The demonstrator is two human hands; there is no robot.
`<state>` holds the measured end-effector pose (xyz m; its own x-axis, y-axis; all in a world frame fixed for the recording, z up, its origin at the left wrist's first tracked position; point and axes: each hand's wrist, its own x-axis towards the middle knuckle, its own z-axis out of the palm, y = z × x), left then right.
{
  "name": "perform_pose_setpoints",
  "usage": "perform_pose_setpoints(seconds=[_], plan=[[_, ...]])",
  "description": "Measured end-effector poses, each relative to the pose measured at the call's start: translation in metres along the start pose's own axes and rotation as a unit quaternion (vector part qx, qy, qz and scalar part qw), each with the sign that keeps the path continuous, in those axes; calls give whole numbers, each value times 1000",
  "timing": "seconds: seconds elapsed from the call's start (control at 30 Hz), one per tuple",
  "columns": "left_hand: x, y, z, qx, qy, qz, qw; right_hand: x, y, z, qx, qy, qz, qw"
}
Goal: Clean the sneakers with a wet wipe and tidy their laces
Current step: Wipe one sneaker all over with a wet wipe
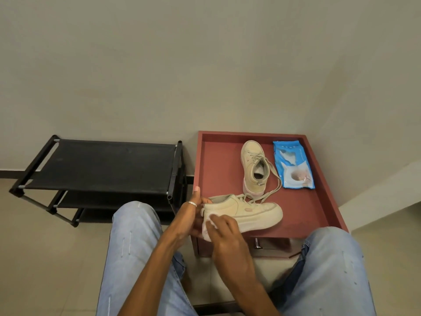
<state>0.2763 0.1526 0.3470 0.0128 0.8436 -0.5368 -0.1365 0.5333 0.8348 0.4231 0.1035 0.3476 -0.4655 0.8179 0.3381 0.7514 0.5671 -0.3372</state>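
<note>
Red table (218,169): our left hand (189,215) grips one sneaker (250,213), our right hand (225,233) clutches a wet wipe (210,222) against it. Second sneaker (250,165) at twelve o'clock.

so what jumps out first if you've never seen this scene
The two hands at the centre: the left hand grips the heel of a beige sneaker while the right hand presses a white wipe against its side. Behind them, on the red table, the second sneaker stands with loose laces beside a blue wipe pack. A black shoe rack sits to the left.
</note>
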Motion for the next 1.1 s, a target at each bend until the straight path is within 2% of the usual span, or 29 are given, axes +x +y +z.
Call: perform_pose_setpoints(seconds=[0.1,0.27,0.33,0.47,0.53,0.7,0.87,0.97,1.1], plan=[[-1,-1,2,10,14,6,1000,-2,6,0,10,-7,-19,1000],[-1,-3,4,50,33,32,998,4,60,2,13,102,122,987],[0,-4,5,63,41,54,996,2,62,3,9,116,139,983],[4,-8,4,61,42,82,994,-2,38,10,25,67,70,995],[6,-10,3,64,44,94,993,1,48,8,12,74,52,996],[7,-13,4,71,32,108,991,2,87,5,5,130,195,972],[6,-15,2,73,28,115,990,10,45,7,73,131,138,979],[6,-17,1,66,22,122,990,7,47,5,87,116,123,982],[6,-17,2,80,20,124,989,-1,94,-4,17,96,218,971]])
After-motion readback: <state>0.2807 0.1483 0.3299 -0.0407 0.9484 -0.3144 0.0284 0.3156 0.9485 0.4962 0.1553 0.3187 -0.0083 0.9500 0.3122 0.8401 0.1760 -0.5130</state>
